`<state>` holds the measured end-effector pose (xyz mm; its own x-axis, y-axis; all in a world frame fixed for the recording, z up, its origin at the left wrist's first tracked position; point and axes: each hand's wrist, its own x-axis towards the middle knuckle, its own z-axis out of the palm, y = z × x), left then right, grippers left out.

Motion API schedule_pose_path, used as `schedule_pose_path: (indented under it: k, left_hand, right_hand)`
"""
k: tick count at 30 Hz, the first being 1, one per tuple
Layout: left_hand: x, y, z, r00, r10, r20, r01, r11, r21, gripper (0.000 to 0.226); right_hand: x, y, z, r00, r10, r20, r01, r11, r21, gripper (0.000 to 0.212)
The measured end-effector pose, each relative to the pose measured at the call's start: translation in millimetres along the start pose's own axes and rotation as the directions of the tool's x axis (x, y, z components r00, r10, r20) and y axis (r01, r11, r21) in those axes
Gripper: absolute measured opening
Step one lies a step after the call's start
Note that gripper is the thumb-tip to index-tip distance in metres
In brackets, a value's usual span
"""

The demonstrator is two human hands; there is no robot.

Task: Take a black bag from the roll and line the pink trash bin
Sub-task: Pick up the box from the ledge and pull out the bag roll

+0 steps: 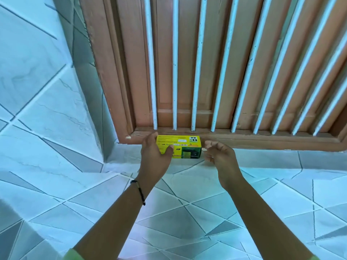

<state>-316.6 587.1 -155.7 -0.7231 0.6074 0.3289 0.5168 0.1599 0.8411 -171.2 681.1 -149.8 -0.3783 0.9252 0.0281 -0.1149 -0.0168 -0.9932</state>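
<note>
A yellow and green box of bags (183, 147) lies on the brown window sill (244, 140). My left hand (155, 156) grips the box's left end, thumb across its front and fingers over the top. Just beside the right end of the box, my right hand (218, 153) hovers with loosely curled fingers and holds nothing. No black bag, roll or pink bin is in view.
White vertical bars (174, 72) run down to the sill in front of a brown wooden panel (187, 53). Pale tiles with grey triangles cover the wall on the left (37, 91) and the surface below my arms (187, 212).
</note>
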Motion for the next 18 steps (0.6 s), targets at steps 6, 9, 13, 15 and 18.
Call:
schedule_pose_path:
  k: [6,9,13,15,18]
  left_hand:
    - [13,-15,25,0.994,-0.106,0.001,0.106,0.994,0.022,0.066]
    - [10,-17,28,0.994,-0.107,-0.011,0.107,0.994,0.01,0.066]
    - [-13,-9,17,0.995,-0.031,-0.096,0.023,0.996,-0.086,0.056]
    - [-28,-6,7,0.991,-0.008,-0.134,-0.01,0.991,-0.136,0.059]
    - [-54,-9,-8,0.982,0.019,-0.189,-0.054,0.982,-0.183,0.062]
  right_hand:
    - [30,20,4,0.997,0.061,0.057,-0.056,0.996,-0.075,0.019]
    - [24,17,7,0.997,0.015,0.07,-0.01,0.997,-0.071,0.024]
    - [-3,11,12,0.993,-0.075,0.093,0.076,0.997,-0.005,0.027]
    - [-24,7,16,0.993,-0.097,0.074,0.093,0.994,0.05,0.025]
    - [-60,3,22,0.996,-0.076,0.057,0.068,0.989,0.13,0.023]
